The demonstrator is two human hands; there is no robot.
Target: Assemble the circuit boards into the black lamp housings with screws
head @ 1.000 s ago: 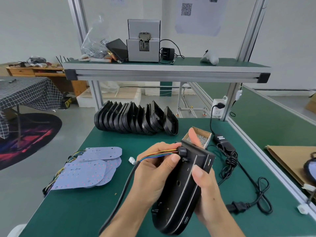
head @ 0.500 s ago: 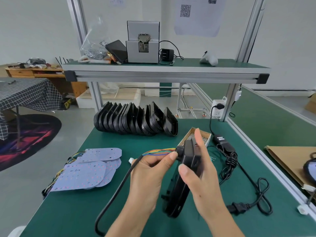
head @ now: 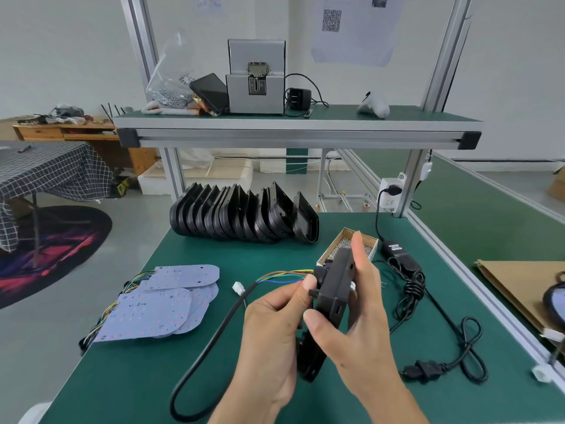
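Note:
A black lamp housing [head: 334, 289] stands nearly on edge above the green table, held between both hands. My left hand [head: 275, 325] pinches the cable gland where coloured wires [head: 281, 275] and a black cable [head: 214, 338] leave the housing. My right hand [head: 357, 313] grips the housing from the right, thumb on its near edge and a finger up along the top. A pile of pale circuit boards [head: 162, 304] lies to the left. A row of empty black housings [head: 241, 217] stands at the back. An open cardboard box of screws [head: 342, 244] sits just behind the held housing.
A black power adapter with coiled cord and plug [head: 409, 286] lies at the right. An aluminium rail [head: 477, 289] edges the table on the right, with brown cardboard [head: 519, 286] beyond. An overhead shelf [head: 293, 130] carries a grey screw feeder [head: 256, 78].
The housing has turned from lying flat with its back towards me to standing on edge. My right hand shifted from underneath to gripping its side, and the cable swung lower left.

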